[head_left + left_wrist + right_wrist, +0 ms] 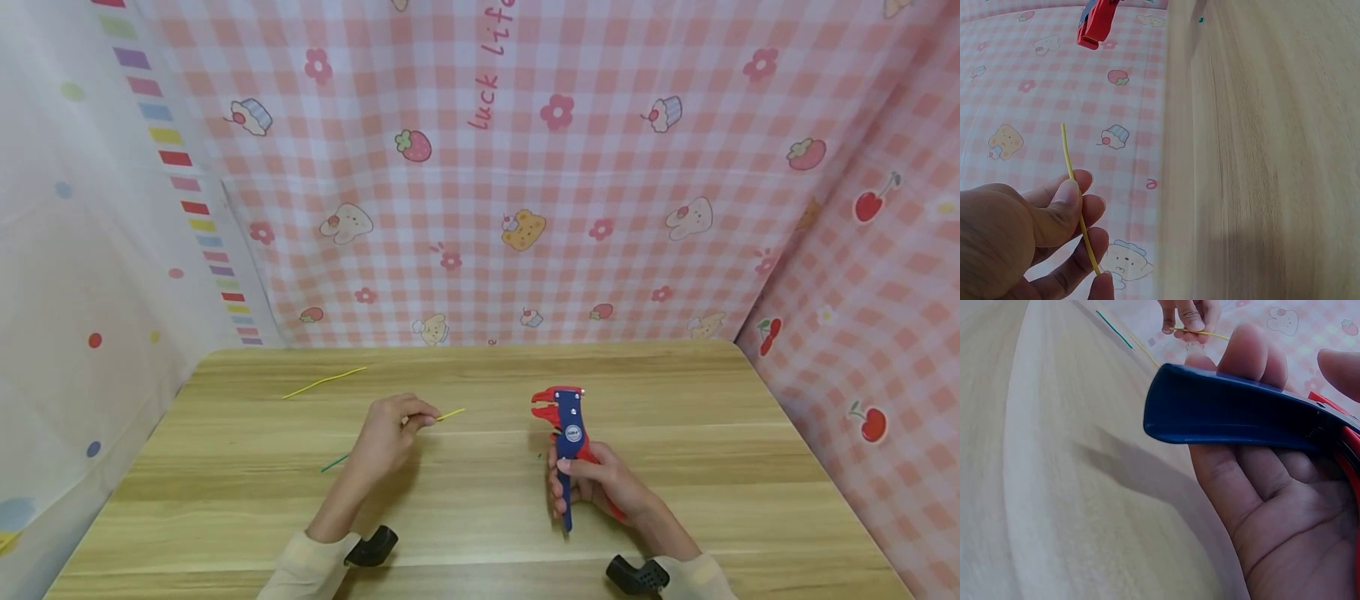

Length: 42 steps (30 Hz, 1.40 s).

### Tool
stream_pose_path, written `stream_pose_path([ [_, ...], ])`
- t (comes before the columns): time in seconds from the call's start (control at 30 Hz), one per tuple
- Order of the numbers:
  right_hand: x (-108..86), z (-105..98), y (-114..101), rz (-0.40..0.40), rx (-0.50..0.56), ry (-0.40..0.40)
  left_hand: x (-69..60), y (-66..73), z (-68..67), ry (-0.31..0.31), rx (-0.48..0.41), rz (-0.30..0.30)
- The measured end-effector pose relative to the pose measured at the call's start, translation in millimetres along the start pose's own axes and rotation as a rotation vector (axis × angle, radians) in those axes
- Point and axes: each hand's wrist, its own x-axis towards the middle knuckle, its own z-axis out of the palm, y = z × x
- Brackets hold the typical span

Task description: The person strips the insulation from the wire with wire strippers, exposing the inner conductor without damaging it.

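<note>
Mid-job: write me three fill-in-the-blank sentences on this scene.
The left hand pinches a thin yellow wire between its fingers and ____.
The right hand holds a plier-like red tool whose other main colour is ____.
Besides a short green wire, the light wooden table bears a loose thin wire coloured ____.
Missing words: thumb; blue; yellow.

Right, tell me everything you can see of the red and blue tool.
The tool has a blue, metal-looking body and handle, a second handle in red, small silvery rivets and a round pale badge. The right hand grips it by the handles above the table, thumb on the blue part. Its red head points forward, the jaws apart, facing left with nothing between them.
</note>
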Motion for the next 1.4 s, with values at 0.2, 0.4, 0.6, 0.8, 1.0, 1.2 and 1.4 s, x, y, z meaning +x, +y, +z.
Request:
stream_pose_path([
  [0.2,1.3,3,1,0.002,0.019,-0.015,1.0,1.5,2.2,0.000,-0.009,-0.008],
  [0.4,3.3,5,2,0.000,0.028,-0.029,2.8,5.1,4.1,-0.010,-0.014,-0.009],
  [0.6,4.5,8,5,0.007,0.032,-0.030,5.7,7.3,9.3,-0.029,-0.008,-0.027],
  [0.8,6.9,14,10,0.028,0.030,-0.025,8.3,9.5,14.6,-0.033,-0.022,-0.032],
  [1.0,8.7,18,15,0.031,0.035,-0.015,10.5,12.6,18.3,-0.047,-0.031,-0.053],
  [1.2,10.8,22,18,0.022,0.046,-0.036,10.8,18.6,21.0,-0.059,-0.043,-0.059],
  [1.4,11.0,24,19,0.015,0.059,-0.052,10.3,23.5,26.1,-0.086,-0.043,-0.063],
])
